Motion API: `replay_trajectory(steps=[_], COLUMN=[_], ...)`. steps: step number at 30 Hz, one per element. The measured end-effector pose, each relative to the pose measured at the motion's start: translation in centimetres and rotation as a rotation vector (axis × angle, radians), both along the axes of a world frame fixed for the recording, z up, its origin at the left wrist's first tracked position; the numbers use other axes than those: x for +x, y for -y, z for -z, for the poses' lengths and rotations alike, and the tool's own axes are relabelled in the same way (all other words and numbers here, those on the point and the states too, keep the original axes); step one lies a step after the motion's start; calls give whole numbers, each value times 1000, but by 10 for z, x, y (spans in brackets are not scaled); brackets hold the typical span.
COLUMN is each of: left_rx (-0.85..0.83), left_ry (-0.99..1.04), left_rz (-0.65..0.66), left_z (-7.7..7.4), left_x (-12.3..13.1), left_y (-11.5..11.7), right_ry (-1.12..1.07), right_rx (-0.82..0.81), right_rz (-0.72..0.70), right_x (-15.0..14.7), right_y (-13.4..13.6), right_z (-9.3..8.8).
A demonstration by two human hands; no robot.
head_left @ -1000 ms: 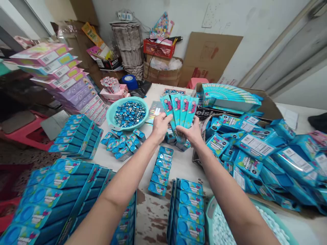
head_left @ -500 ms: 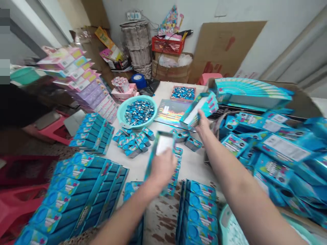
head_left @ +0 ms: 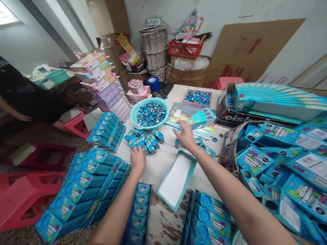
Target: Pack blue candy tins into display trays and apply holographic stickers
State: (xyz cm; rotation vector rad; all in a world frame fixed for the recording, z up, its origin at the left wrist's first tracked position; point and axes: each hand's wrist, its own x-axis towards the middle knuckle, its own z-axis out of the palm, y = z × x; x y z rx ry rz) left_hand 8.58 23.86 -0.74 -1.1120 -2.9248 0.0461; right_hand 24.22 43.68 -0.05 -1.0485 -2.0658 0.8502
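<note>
My left hand (head_left: 138, 159) rests knuckles-up on the white table (head_left: 155, 166), fingers curled over the near end of a cluster of small blue tins (head_left: 143, 140). What its fingers hold is hidden. My right hand (head_left: 184, 135) reaches forward with fingers spread, just short of a stack of flat blue cartons (head_left: 201, 118) lying on a holographic sheet (head_left: 184, 112). An open blue tray with a white inside (head_left: 176, 179) lies empty between my forearms. More small tins (head_left: 205, 147) sit by my right wrist.
A teal bowl of shiny blue pieces (head_left: 150, 114) stands beyond the tins. Stacks of blue boxes (head_left: 84, 183) fill the near left, a pile of blue boxes (head_left: 281, 160) the right. A pink tray of pieces (head_left: 197, 97), pink and purple boxes (head_left: 102, 81) and red stools (head_left: 28, 190) surround them. Another person's arm (head_left: 12, 112) is far left.
The fanned cartons I held in both hands are down: one tray lies open on the table, the rest lie on the holographic sheet. My left hand moved to the small tins, my right opened.
</note>
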Motion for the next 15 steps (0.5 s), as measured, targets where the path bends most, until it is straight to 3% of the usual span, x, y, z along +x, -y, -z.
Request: replay_trajectory(steps=[3,7,11,15], left_rx=[60,141,222,268], left_ry=[-20,52,260,525], left_rz=[-7,-60,-171,-195], left_z=[17,29,35,37], left_x=[-8,-4,-1,-6], left_y=[5,5,-3,0], right_ry=[191,425,476,503], right_rx=[-60,-221,-262,-260], right_rz=[-296,-368,-434,-399], right_x=[-48,-89,-99,-93], right_y=[18,18,18,26], right_z=[2,22,41,42])
